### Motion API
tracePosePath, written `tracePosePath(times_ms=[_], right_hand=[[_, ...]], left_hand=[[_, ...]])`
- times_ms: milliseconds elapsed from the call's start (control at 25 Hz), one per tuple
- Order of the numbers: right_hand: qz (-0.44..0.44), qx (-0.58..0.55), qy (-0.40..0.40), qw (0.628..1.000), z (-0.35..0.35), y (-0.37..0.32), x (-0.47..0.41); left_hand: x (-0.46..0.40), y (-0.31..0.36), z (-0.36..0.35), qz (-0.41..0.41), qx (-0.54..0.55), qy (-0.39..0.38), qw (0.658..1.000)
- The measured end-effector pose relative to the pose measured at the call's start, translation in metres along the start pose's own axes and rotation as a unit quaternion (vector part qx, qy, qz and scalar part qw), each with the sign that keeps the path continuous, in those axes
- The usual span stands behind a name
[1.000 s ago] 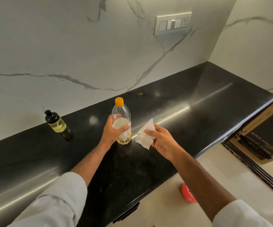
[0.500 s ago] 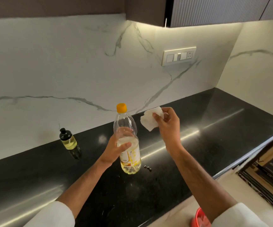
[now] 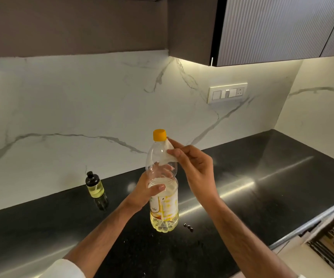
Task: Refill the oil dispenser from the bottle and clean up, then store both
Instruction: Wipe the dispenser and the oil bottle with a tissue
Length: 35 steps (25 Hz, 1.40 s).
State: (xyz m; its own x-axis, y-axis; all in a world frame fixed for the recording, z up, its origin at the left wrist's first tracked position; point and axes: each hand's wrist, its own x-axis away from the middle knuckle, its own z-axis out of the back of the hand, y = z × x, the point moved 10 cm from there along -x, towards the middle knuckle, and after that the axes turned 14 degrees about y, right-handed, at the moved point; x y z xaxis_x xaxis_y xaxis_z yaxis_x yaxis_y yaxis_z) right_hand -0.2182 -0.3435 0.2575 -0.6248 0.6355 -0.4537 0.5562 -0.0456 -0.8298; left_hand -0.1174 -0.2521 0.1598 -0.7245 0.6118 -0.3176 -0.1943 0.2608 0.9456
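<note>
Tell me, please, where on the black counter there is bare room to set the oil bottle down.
The widest bare stretch of counter runs right of the right hand to the corner. Another lies between the dispenser and the left hand. Directly under the oil bottle it is crowded: small dark bits lie beside its base.

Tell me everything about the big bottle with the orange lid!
The oil bottle is clear plastic with an orange screw cap, closed. Yellow oil fills about its lower half, behind a yellow-and-white label. It is upright, held above the black counter. The left hand grips its middle; the right hand presses a white tissue against its shoulder.
</note>
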Motion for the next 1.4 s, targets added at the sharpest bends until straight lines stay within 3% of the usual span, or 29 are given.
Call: tracePosePath(times_ms=[120,240,320,520,760,920,1200,1400], right_hand=[[0.017,0.046,0.016,0.999,-0.004,-0.001,-0.010],[-0.047,0.106,-0.079,0.990,-0.027,0.010,-0.010],[-0.095,0.117,-0.139,0.979,-0.039,0.013,-0.011],[-0.134,0.096,-0.238,0.957,-0.057,0.008,-0.020],[-0.048,0.143,-0.113,0.982,-0.057,0.008,-0.017],[-0.064,0.132,-0.097,0.984,-0.057,0.036,0.009],[-0.145,0.093,-0.164,0.971,-0.058,0.024,-0.025],[-0.236,-0.015,-0.253,0.938,-0.080,0.007,-0.037]], left_hand=[[-0.003,0.005,0.004,-0.012,-0.031,0.012,0.999],[-0.004,0.016,0.007,-0.015,-0.065,0.012,0.998],[-0.003,0.020,0.004,-0.012,-0.068,-0.029,0.997],[0.001,0.008,0.006,0.083,0.013,-0.101,0.991],[-0.021,0.042,0.020,-0.051,-0.054,0.060,0.995],[-0.029,0.049,0.027,-0.056,-0.080,0.104,0.990],[-0.031,0.034,0.023,0.025,0.054,-0.029,0.998],[-0.005,0.036,-0.022,0.052,0.127,-0.217,0.966]])
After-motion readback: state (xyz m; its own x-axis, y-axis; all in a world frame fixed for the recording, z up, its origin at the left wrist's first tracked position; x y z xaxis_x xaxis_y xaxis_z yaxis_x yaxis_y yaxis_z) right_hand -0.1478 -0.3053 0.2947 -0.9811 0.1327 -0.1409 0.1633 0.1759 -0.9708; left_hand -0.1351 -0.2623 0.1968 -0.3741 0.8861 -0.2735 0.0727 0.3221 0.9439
